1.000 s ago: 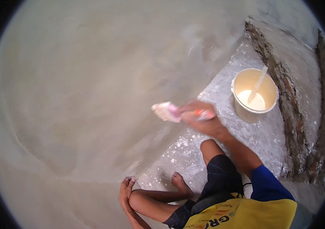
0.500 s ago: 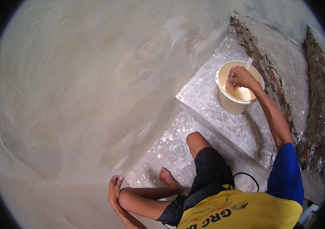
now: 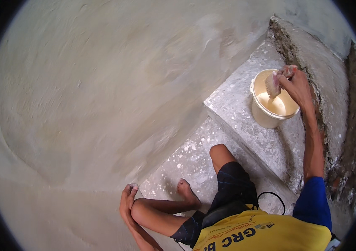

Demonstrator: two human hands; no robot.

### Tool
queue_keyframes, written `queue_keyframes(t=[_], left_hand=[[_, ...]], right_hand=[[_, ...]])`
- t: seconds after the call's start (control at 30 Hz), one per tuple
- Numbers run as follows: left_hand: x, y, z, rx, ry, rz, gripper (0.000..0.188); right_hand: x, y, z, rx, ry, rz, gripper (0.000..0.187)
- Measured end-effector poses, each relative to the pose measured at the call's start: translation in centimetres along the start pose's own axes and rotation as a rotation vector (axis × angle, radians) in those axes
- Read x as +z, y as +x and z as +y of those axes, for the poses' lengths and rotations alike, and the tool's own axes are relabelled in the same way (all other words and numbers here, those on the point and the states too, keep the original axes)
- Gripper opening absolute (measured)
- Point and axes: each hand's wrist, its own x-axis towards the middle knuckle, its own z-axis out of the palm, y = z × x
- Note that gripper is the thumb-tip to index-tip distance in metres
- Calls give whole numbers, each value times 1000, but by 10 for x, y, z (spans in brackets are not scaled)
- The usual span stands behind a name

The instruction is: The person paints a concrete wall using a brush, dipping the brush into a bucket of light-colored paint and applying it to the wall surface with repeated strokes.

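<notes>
My right hand (image 3: 298,87) grips a wide paintbrush (image 3: 273,85) by its handle, above the mouth of a cream plastic bucket (image 3: 265,118). The pale bristles point down toward the thin, whitish liquid (image 3: 275,104) in the bucket. Beside my bent left knee, my left hand (image 3: 128,200) rests with its fingers curled together at the edge of the step. Whatever its fingertips may pinch is too small to make out.
A smooth grey plastered wall (image 3: 102,96) fills the left side. The bucket stands on a paint-spattered concrete step (image 3: 232,94); rough steps with exposed brick (image 3: 324,67) rise to the right. My bare foot (image 3: 186,193) is on the lower step, and a black cord loop (image 3: 280,196) lies beside my hip.
My right hand has lifted the brush up and to the right, from inside the bucket to above it; the bristles now show. My left hand stays by the knee.
</notes>
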Motion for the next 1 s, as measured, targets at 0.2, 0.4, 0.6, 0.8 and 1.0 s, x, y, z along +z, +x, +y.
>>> queue_keyframes(t=[0.2,0.4,0.6,0.8,1.0], left_hand=[[0,-5,9,-32,11,-7,39],[-1,0,8,-65,-12,-28,38],[-3,2,1,-51,45,-42,42],[-4,4,-3,-64,54,-52,44],[-3,-8,2,-61,70,12,46]], right_hand=[[25,-24,8,-8,-288,-114,28],[4,-54,10,301,606,444,26],[17,-72,-31,297,1056,547,35],[101,-64,-71,91,1107,351,31],[210,-33,-90,-271,781,405,30]])
